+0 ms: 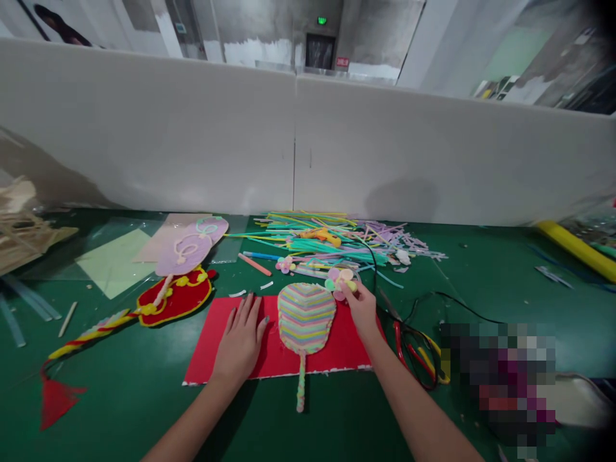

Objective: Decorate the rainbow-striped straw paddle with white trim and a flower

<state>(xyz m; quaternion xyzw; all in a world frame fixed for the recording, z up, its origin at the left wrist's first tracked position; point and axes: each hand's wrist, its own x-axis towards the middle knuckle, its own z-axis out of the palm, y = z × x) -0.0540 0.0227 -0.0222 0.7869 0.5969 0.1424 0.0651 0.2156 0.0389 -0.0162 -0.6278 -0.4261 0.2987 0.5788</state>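
Observation:
A striped pastel fan (pixel 307 319) with a twisted handle lies on a red board (pixel 205 353), its handle reaching past the near edge. My left hand (pixel 240 340) rests flat on the board left of the fan, fingers stretched out, holding nothing. At the fan's upper right, my right hand (pixel 362 311) pinches a pastel flower (pixel 341 282) with round petals. A smaller flower (pixel 285 264) lies behind the fan. The fingertips of my right hand partly cover the flower's right side.
Behind lies a pile of coloured pipe cleaners (pixel 308 240) with an orange glue gun (pixel 323 237) on top. Scissors (pixel 418 353) and a black cord sit at right. A red fan (pixel 176 296) and a purple fan (pixel 192 247) lie left. A white partition (pixel 202 135) stands behind.

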